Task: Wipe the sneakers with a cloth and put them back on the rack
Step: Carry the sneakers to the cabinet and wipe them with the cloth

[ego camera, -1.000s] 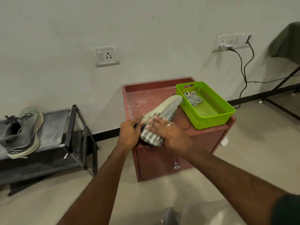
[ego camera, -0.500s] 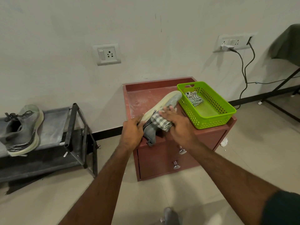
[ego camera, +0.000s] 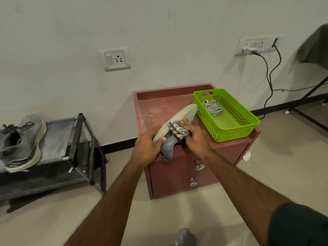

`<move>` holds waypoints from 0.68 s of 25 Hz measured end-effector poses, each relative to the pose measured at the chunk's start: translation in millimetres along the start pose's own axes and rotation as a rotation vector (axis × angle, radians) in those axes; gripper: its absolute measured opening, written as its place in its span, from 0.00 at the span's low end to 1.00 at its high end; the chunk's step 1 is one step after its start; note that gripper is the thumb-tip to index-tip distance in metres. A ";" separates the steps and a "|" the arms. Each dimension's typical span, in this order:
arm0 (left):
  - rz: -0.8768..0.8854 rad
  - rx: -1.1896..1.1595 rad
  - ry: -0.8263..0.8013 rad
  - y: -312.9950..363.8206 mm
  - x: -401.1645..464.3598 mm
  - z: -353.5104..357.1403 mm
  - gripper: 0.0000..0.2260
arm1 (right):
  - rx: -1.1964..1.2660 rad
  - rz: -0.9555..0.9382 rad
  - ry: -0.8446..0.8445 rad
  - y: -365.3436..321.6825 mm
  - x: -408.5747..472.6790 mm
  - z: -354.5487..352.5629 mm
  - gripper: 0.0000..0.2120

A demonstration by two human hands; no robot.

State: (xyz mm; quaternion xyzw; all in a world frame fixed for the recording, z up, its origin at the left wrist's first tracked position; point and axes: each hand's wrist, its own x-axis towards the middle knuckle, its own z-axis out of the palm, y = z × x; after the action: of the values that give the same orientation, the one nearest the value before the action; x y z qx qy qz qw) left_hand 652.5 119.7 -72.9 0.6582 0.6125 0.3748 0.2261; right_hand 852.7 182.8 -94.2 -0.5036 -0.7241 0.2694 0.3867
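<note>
A grey sneaker [ego camera: 184,116] with a pale sole lies tipped on its side on the red-brown cabinet [ego camera: 156,110], toe toward the green basket. My left hand [ego camera: 147,144] grips its heel end. My right hand [ego camera: 195,137] holds a striped grey cloth [ego camera: 176,129] against the shoe's side. The second grey sneaker [ego camera: 23,142] rests on the top shelf of the dark shoe rack [ego camera: 78,139] at the left.
A green plastic basket [ego camera: 236,132] with another striped cloth [ego camera: 212,107] stands on the cabinet's right side. Two drawer knobs [ego camera: 198,165] face me. Wall sockets and a hanging cable [ego camera: 269,77] are at the right, beside a dark table leg [ego camera: 308,93].
My right hand has slid the cloth along the shoe from the heel toward its middle. The sneaker has tipped more onto its side. My left hand keeps its grip.
</note>
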 end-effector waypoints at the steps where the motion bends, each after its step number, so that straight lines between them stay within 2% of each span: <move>1: -0.013 -0.019 0.010 1.3 -0.5 -1.8 0.20 | 0.071 0.026 -0.004 -4.4 -1.6 1.1 0.28; 5: -0.008 -0.027 -0.015 -5.6 -7.8 -19.9 0.18 | 0.259 -0.015 -0.127 -28.3 -24.3 1.2 0.20; 7: -0.010 -0.003 -0.017 -6.2 -13.1 -23.4 0.17 | 0.222 -0.030 -0.166 -33.3 -28.4 -6.1 0.20; 9: -0.013 -0.015 0.004 -0.5 -18.1 -18.7 0.17 | 0.052 -0.068 -0.057 -33.4 -27.1 -12.9 0.23; 11: 0.021 0.017 -0.001 2.5 -17.5 -10.1 0.11 | -0.145 -0.255 0.016 -41.3 -21.7 -12.1 0.27; 12: 0.031 0.024 -0.003 0.9 -15.6 -6.9 0.05 | -0.200 -0.375 -0.030 -44.2 -19.8 -5.5 0.28; 13: 0.035 0.016 0.004 -0.7 -13.8 -5.1 0.03 | -0.215 -0.452 -0.134 -42.2 -20.2 3.6 0.27; 14: 0.039 0.005 0.005 -3.8 -12.4 -3.9 0.04 | -0.206 -0.478 -0.221 -36.3 -19.1 7.7 0.26; 15: 0.051 -0.006 -0.006 -5.5 -11.6 -3.2 0.05 | -0.203 -0.472 -0.237 -27.0 -9.9 4.3 0.24; 17: 0.062 -0.006 -0.017 -4.4 -14.0 -4.5 0.13 | -0.322 -0.340 -0.136 -5.2 16.9 -14.1 0.23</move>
State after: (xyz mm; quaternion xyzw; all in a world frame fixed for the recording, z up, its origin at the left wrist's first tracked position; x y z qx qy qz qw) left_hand 646.7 106.0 -76.4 0.6795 0.5885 0.3779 0.2215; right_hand 858.4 196.8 -77.4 -0.4101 -0.8565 0.1149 0.2917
